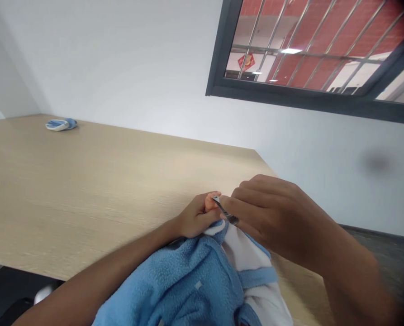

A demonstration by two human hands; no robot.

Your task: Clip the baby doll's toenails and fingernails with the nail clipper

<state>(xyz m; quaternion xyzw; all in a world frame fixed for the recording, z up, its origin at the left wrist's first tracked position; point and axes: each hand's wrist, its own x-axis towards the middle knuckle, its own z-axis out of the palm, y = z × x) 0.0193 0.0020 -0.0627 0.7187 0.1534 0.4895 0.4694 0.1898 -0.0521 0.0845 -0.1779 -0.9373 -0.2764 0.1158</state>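
In the head view, our left hand [197, 216] sits at 7 o'clock, its fingers clenched over the edge of a blue fleece [174, 283], with a pink fingertip [211, 202] showing at the top. Our right hand [276, 217], at 4 o'clock, has its fingers grasping what look like small metal clippers [225, 210], their end right at that fingertip. Holding both hands close and braced together suits such fine work. White lining shows in the fleece at 6 o'clock. A blue-and-white roll [61, 124] lies on the wood table [86, 181] at 10 o'clock; a barred window [310, 45] sits at 1 o'clock in the white wall [137, 68].
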